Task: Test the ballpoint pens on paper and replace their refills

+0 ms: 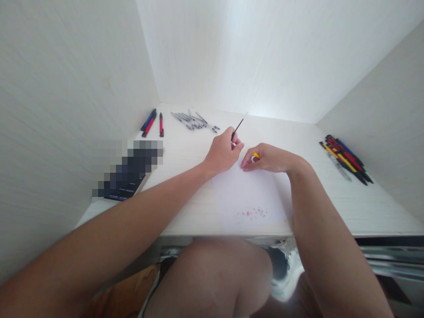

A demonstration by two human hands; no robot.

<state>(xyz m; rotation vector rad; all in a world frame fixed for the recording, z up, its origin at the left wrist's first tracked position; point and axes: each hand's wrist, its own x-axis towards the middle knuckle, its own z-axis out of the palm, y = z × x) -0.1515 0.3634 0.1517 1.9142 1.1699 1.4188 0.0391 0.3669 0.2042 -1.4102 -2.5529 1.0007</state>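
Near the middle of the white desk, my left hand [225, 149] is closed on a thin black pen refill [239, 126], whose pale end points up and to the right. Just right of it, my right hand [265, 158] has its fingers closed round a small yellow pen part [255, 155]. Its fingertips are pinched low over the top of a white paper sheet [248, 192]; anything between them is too small to name. Small red and dark marks show on the sheet's lower part. The hands are close together but apart.
Several clear refills [194, 120] lie at the back. Red and blue pens [150, 123] and a lone red pen [161, 125] rest at the back left, above a dark, pixelated device [129, 176]. A pile of coloured pens [346, 159] lies right. White walls enclose the desk.
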